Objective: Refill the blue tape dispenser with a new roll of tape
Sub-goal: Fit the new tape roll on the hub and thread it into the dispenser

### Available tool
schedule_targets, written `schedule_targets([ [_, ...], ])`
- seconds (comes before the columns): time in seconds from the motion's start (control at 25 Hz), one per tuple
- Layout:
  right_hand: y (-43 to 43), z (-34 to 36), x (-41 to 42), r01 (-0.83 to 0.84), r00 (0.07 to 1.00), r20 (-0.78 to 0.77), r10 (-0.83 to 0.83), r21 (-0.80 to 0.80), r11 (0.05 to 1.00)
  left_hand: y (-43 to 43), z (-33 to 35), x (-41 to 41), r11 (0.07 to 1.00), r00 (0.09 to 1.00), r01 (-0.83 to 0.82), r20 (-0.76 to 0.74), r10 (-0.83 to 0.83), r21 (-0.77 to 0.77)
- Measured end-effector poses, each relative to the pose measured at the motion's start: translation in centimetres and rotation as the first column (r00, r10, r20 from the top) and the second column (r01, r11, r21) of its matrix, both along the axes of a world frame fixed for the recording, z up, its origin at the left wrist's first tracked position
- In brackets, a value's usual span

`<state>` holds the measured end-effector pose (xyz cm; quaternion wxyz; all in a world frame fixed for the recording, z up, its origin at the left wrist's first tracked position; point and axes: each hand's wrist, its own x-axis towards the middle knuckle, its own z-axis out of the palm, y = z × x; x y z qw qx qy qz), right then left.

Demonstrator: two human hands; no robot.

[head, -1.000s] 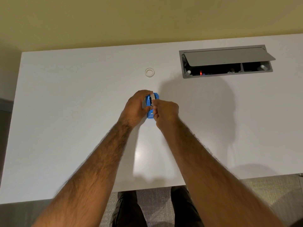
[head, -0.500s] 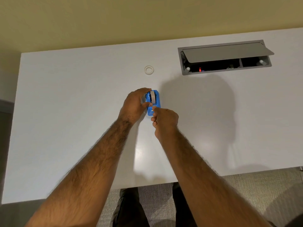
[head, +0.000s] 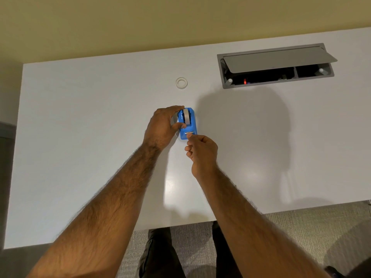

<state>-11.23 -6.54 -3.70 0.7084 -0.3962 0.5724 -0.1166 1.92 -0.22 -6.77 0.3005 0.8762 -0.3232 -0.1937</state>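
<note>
- Head view: left hand (head: pixel 162 125) is curled around the dispenser (head: pixel 187 125), which sits mid-surface (head: pixel 80 137) with a roll (head: pixel 186 116) seated in it.
- Right hand (head: pixel 201 152), fingers pinched together, touches the dispenser's near end by the cutter.
- An empty core (head: pixel 181 82) lies well apart, farther back.

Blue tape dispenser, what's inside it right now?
A roll of tape sits upright in the dispenser. The left hand covers its left side; the roll's hub is hidden.

The blue tape dispenser (head: pixel 187 125) stands upright near the middle of the frame, its cutter end toward the lower edge, a pale roll of tape (head: pixel 186 116) seated on edge in it. Above it, well apart, a small white ring (head: pixel 181 83) lies flat.
</note>
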Motion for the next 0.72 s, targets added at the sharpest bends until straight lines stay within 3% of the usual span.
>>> schedule_targets([
  [0.56,-0.2,-1.3,-0.5,-0.03,0.995,0.09,0.033,-0.035,0.999,0.1,0.4,-0.3,0.999,0.999,0.035,-0.037,-0.036,-0.041],
  [0.72,-0.1,-1.3,-0.4,-0.038,0.999,0.016,0.039,-0.061,0.997,0.2,0.2,-0.4,0.998,0.998,0.02,-0.055,-0.024,-0.06],
])
